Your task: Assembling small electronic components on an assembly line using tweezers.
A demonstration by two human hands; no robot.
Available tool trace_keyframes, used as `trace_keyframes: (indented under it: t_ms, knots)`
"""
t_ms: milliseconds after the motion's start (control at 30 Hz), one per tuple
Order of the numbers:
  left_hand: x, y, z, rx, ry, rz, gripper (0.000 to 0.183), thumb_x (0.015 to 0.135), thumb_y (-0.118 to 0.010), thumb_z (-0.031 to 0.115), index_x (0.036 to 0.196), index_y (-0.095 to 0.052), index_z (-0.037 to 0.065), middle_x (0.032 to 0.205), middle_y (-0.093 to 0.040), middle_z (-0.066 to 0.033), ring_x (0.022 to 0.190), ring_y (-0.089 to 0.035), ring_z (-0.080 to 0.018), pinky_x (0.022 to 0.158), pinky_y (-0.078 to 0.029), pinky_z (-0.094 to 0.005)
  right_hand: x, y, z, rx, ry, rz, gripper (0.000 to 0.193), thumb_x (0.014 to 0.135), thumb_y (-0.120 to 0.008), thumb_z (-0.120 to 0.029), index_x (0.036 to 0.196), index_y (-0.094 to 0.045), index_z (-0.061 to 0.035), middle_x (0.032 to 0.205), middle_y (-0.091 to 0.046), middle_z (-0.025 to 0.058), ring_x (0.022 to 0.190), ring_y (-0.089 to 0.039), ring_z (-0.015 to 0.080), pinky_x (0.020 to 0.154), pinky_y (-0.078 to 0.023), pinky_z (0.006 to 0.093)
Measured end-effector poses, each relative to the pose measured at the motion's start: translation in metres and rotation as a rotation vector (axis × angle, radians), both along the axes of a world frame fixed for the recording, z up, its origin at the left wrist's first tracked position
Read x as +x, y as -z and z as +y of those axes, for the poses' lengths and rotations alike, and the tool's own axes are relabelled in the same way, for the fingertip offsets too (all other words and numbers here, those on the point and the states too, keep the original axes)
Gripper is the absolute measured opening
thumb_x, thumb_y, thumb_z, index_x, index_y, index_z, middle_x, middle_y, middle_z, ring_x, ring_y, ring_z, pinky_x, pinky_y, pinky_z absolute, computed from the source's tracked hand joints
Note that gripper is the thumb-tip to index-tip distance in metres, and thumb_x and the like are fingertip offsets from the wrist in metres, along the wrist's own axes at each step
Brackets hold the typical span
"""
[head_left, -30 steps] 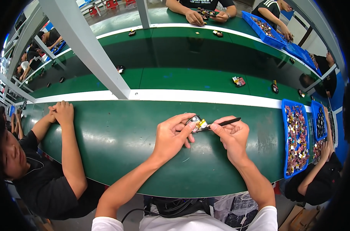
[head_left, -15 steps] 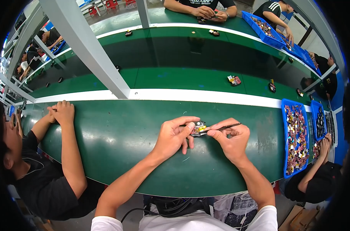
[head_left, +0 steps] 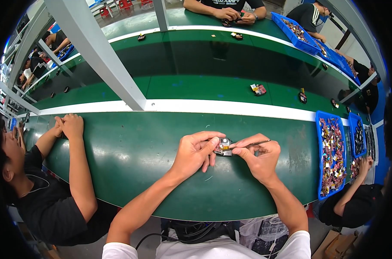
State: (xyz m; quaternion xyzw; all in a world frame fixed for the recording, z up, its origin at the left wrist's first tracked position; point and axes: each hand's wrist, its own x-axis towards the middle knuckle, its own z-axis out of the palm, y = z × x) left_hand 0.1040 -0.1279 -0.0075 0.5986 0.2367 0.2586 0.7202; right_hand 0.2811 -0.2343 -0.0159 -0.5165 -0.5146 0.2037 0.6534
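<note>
Small electronic part (head_left: 224, 146), dark with a yellow patch and a pale casing, sits between the two hands just above the near edge of the green table (head_left: 131, 159), in the lower middle of the head view. The left hand (head_left: 196, 153) comes in from the lower left and pinches the part's left side between thumb and forefinger, the other fingers curled under it. The right hand (head_left: 260, 157) meets it from the right; its thumb and forefinger are pressed together at the part's right edge, and a thin dark tool (head_left: 258, 143) lies across the top of those fingers, pointing away to the right. Whether the tool's tip touches the part is too small to tell.

To the right, a blue tray (head_left: 320, 164) full of mixed small pieces stands on the table, with a second blue tray (head_left: 352, 138) just beyond it. On the left, another person's forearm (head_left: 77, 168) rests on the table edge, hands clasped together. A white stripe (head_left: 230, 108) runs across the table beyond the hands, and a grey post (head_left: 101, 56) slants over it. Farther off, a small loose part (head_left: 258, 89) lies on the green belt.
</note>
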Motion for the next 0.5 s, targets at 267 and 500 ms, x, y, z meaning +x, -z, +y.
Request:
trace_keyframes:
  t_ms: [267, 500]
  knots:
    - [-0.0019, -0.0027, 0.0003, 0.018, -0.006, 0.007, 0.029, 0.104, -0.053, 0.012, 0.122, -0.064, -0.008, 0.077, -0.064, -0.0105, 0.054, -0.06, -0.0119, 0.039, -0.046, -0.0217, -0.0017, -0.0025, 0.0017, -0.043, -0.047, 0.1, 0.009, 0.079, -0.08, 0.005, 0.086, -0.073, 0.0035, 0.082, -0.075, 0.0084, 0.05, -0.042, -0.0012, 0.045, -0.029, 0.0178]
    - [-0.0028, -0.0025, 0.002, 0.001, -0.008, -0.013, 0.03, 0.104, -0.054, 0.012, 0.123, -0.063, -0.009, 0.079, -0.064, -0.011, 0.056, -0.061, -0.0126, 0.04, -0.048, -0.0224, -0.0062, -0.0028, 0.002, -0.05, 0.003, 0.068, 0.011, 0.08, -0.08, 0.004, 0.087, -0.073, 0.003, 0.079, -0.073, 0.0058, 0.05, -0.041, -0.0015, 0.045, -0.028, 0.018]
